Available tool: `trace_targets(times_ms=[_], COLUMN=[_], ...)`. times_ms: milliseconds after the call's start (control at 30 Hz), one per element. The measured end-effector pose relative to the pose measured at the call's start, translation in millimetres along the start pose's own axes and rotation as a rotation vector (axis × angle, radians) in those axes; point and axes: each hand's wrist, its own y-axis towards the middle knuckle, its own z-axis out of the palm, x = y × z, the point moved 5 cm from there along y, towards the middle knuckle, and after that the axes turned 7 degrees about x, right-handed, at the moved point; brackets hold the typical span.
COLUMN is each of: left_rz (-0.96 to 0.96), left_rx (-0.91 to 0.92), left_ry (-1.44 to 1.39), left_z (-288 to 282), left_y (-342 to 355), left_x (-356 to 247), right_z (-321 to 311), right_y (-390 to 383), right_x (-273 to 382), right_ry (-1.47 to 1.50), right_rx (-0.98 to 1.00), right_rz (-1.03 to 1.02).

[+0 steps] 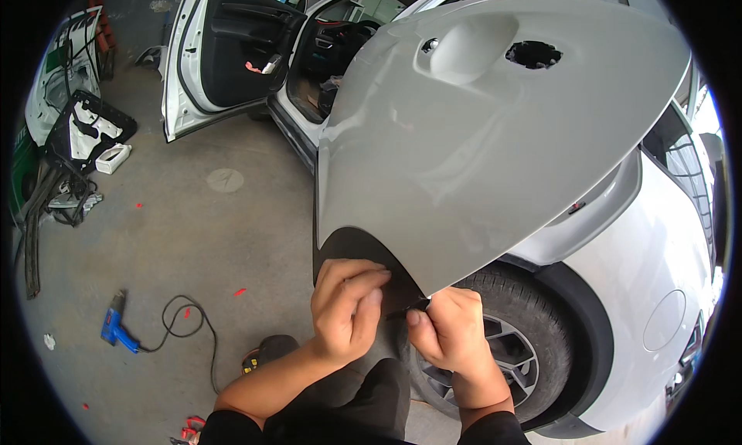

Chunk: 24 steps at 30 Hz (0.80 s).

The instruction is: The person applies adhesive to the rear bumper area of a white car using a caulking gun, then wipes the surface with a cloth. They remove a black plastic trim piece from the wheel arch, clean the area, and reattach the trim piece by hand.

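Note:
A grey-white car rear door panel (464,151) stands open in front of me, with a curved black wheel-arch trim (355,244) along its lower corner. My left hand (344,310) is closed at the left part of this trim, its fingers curled and the thumb close to them. What lies inside those fingers is hidden. At the trim's right tip, by the door's bottom corner, my right hand (456,329) pinches the trim's end between thumb and bent fingers. An oval hole with a ragged dark edge (533,55) shows near the handle recess (471,47).
Behind my right hand is the rear tyre (541,337) beside the white rear fender (657,267). The front door (232,51) stands open at far left. A blue heat gun (116,321) with a looping black cord lies on the floor. Removed door parts (89,128) lean at the left.

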Motion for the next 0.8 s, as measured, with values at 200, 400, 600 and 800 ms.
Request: trace_targets(times_ms=[200,400,600,800], left_rz=[0.09,0.111,0.085,-0.067], left_rx=[0.107,0.173,0.21,0.251], left_ry=[0.087,0.071,0.009,-0.036], left_z=[-4,-9,-15,-20], left_y=[-6,-9,-14,-10], left_x=[-7,-6,-2,1], right_z=[4,8,7,5], right_y=[-5,-7,-7,-4], right_x=[-3,-7,-11,-18], right_ry=[-0.024,0.025,0.045,0.159], right_rx=[-0.036,-0.076,-0.092,-0.067], right_rz=[-0.002,0.005,-0.069,-0.138])
